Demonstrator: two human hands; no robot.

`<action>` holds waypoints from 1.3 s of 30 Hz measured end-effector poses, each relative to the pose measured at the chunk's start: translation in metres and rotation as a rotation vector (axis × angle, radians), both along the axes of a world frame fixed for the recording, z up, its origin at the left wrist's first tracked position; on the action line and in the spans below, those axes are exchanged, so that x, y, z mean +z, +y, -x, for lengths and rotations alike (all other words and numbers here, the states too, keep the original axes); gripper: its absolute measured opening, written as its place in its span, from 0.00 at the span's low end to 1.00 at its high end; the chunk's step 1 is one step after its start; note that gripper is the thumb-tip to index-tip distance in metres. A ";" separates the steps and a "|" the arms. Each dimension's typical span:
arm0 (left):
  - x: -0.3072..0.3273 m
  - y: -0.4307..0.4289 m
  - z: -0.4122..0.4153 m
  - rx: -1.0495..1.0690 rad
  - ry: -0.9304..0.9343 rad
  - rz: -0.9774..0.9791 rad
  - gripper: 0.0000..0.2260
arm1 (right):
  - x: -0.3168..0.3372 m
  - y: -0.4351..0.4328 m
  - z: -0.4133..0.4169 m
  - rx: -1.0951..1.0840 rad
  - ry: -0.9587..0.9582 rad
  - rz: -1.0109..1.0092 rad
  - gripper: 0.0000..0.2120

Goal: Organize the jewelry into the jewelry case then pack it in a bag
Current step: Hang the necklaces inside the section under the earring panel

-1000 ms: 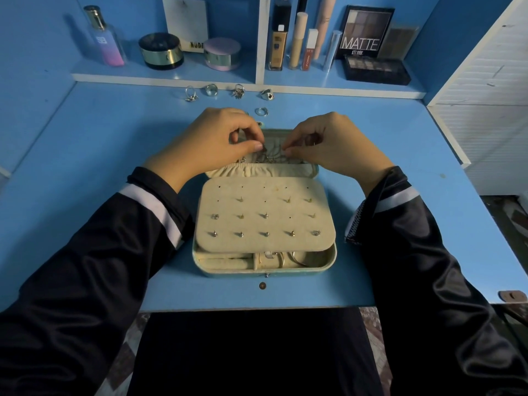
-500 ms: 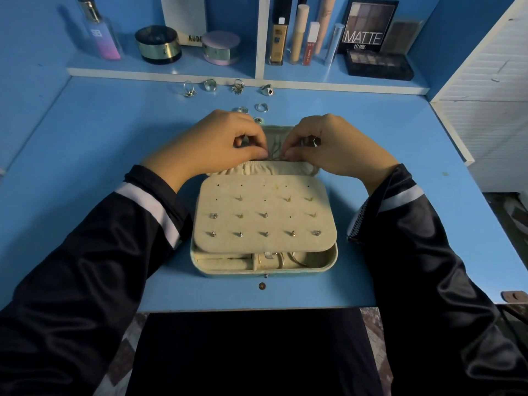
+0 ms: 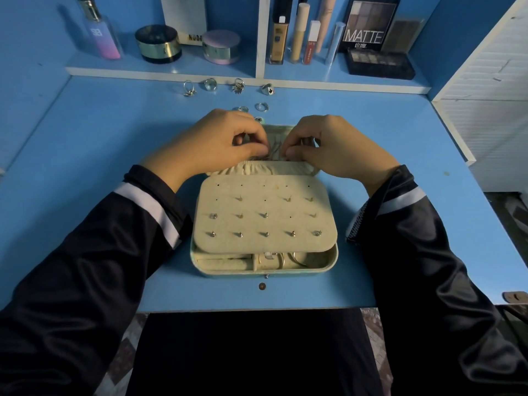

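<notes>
So the whole setup is blue: a blue desk (image 3: 100,132), a blue wall (image 3: 25,67) on the left, and more blue behind a low shelf (image 3: 185,69) that runs along the back of the desk. The shelf has a white front edge and a white upright divider (image 3: 260,38) splitting it in two. On the right there's a white slatted panel (image 3: 491,81) right against the desk's side. Below the front edge you can catch a bit of patterned tile floor (image 3: 120,361). Lighting is pretty dim and cool, just a faint sheen on the shelf.
</notes>
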State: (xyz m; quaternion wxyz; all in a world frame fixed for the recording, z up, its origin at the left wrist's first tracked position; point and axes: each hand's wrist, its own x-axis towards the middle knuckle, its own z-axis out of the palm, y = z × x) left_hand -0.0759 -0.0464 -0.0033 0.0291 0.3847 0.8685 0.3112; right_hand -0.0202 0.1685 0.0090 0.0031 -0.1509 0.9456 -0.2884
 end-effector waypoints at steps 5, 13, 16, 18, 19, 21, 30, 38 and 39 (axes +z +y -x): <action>0.001 -0.006 0.002 0.012 -0.002 0.043 0.02 | -0.002 -0.001 0.000 0.005 0.013 -0.009 0.06; 0.003 -0.004 -0.002 -0.011 -0.073 0.090 0.02 | -0.002 -0.006 -0.001 0.075 -0.004 -0.003 0.08; 0.003 -0.005 -0.002 0.000 -0.088 0.071 0.02 | -0.001 -0.003 -0.001 0.044 0.018 0.017 0.08; 0.003 -0.004 -0.003 0.009 -0.067 0.031 0.02 | 0.000 0.000 0.000 0.010 0.036 0.008 0.07; 0.003 -0.004 -0.003 0.010 -0.049 0.012 0.02 | 0.000 0.001 0.000 0.001 0.040 -0.008 0.07; 0.002 -0.003 -0.004 0.006 -0.024 0.000 0.03 | -0.001 0.001 0.000 0.001 0.034 -0.040 0.07; 0.001 0.002 -0.006 -0.044 -0.066 0.041 0.02 | -0.002 0.001 0.000 0.043 0.021 -0.010 0.07; 0.002 -0.005 -0.003 0.010 -0.068 0.052 0.02 | -0.006 -0.009 0.001 0.062 0.063 0.018 0.08; 0.002 -0.006 -0.003 0.003 -0.078 0.060 0.02 | -0.007 -0.009 0.001 0.074 0.064 0.012 0.08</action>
